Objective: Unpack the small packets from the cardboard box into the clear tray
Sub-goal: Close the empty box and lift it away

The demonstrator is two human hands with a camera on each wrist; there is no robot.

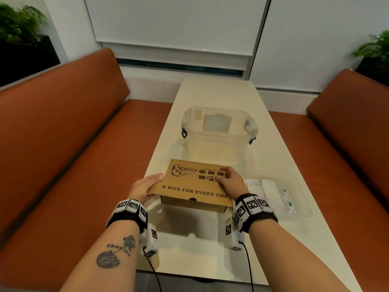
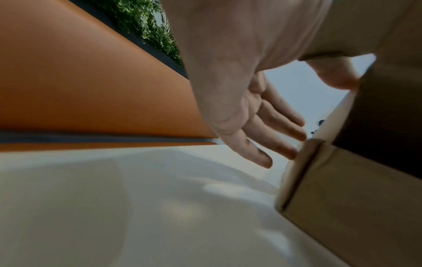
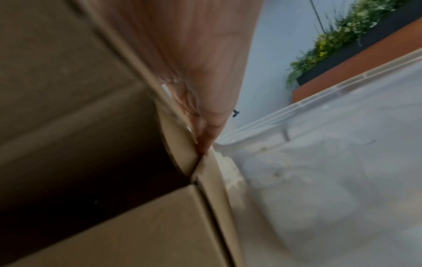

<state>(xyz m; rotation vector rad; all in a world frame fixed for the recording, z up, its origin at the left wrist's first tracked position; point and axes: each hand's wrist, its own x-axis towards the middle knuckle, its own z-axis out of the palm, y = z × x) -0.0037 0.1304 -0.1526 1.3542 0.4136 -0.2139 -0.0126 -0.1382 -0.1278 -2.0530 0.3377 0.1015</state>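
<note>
A brown cardboard box [image 1: 193,186] printed "A BITE FOR EVERY ONE" sits at the near middle of the table, its lid raised a little at the front. My left hand [image 1: 147,186] is at the box's left edge, thumb on the lid. In the left wrist view its fingers [image 2: 274,135] lie straight along the box side [image 2: 342,207]. My right hand [image 1: 231,182] wraps over the lid's right edge with its fingers on top. The clear tray [image 1: 305,211] lies just right of the box. It holds several white packets [image 1: 263,188], two marked Stevia [image 1: 286,199]. The box's contents are hidden.
A clear lidded storage tub [image 1: 219,133] stands behind the box. The narrow cream table [image 1: 210,91] runs between two orange benches [image 1: 73,144]. Cables hang from both wrists over the near edge. In the right wrist view the tray's rim [image 3: 319,97] is close beside the box [image 3: 114,225].
</note>
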